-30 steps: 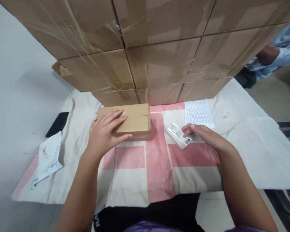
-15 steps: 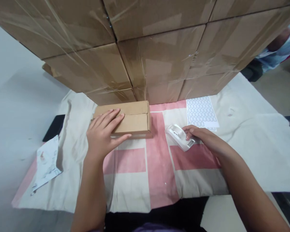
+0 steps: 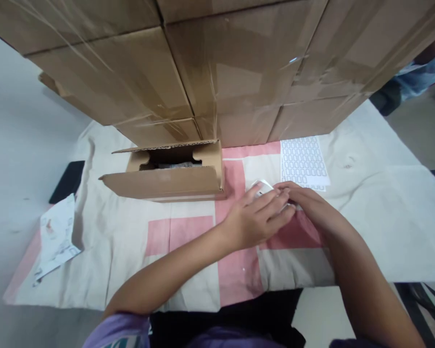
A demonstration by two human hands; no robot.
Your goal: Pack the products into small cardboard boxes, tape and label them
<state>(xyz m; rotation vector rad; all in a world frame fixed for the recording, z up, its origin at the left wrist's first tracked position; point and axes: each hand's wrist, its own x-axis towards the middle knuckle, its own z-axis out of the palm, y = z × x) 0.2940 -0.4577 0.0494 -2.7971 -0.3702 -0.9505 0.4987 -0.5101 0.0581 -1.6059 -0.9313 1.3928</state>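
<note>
Both hands meet over a small white tape dispenser (image 3: 260,185) lying on the cloth. My left hand (image 3: 255,220) lies flat across it, fingers pointing right. My right hand (image 3: 306,205) touches it from the right, its fingertips under my left fingers. Most of the dispenser is hidden, so whether either hand grips it is unclear. To the left a small cardboard box (image 3: 174,175) sits with its lid flap sprung open, showing something dark inside.
A wall of large taped cartons (image 3: 217,67) rises just behind the box. A white label sheet (image 3: 303,159) lies right of the box. The pink and cream cloth (image 3: 188,241) covers the table. A crumpled paper (image 3: 56,237) and a dark phone (image 3: 67,181) lie at left.
My left hand has left the small box and moved right onto the dispenser. The box lid has sprung open. The view has tilted slightly.
</note>
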